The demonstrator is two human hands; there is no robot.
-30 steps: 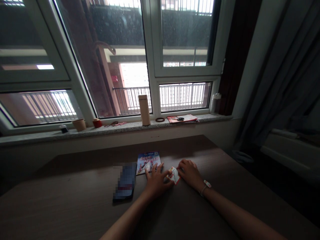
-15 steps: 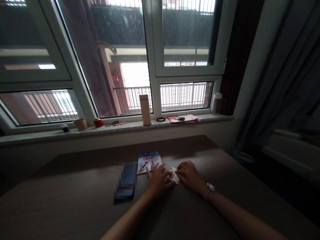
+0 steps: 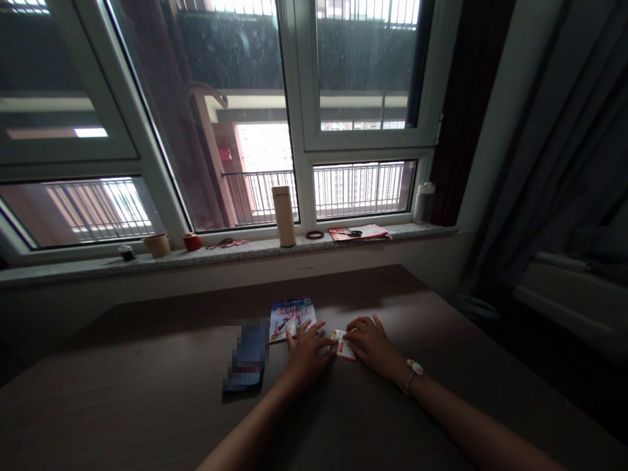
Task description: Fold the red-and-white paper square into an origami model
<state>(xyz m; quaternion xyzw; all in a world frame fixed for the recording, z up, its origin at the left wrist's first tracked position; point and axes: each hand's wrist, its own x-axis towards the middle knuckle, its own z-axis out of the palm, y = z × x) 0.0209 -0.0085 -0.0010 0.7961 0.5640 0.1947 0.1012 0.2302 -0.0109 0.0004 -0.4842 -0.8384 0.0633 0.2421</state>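
A small white card or flat packet with red print and a red lower edge is on the table between my two hands. The thumb and forefinger of my left hand come together at its left edge, while the other fingers of that hand are spread. From the other side, my right hand has its fingertips closed on the upper right part of the card. Beyond the left hand lies a blue printed booklet, with a small whitish object near its lower part, partly behind the fingers.
Left of my hands, a dark blue, partly pixelated object lies on the brown table. The windowsill holds a tan bottle, paper cup, red spool, dark bracelet, scissors on red papers, and a clear bottle.
My left thumb has drawn back from the card's lower edge to its left side. The card has turned slightly and lies flatter, while my right hand stays almost in place.
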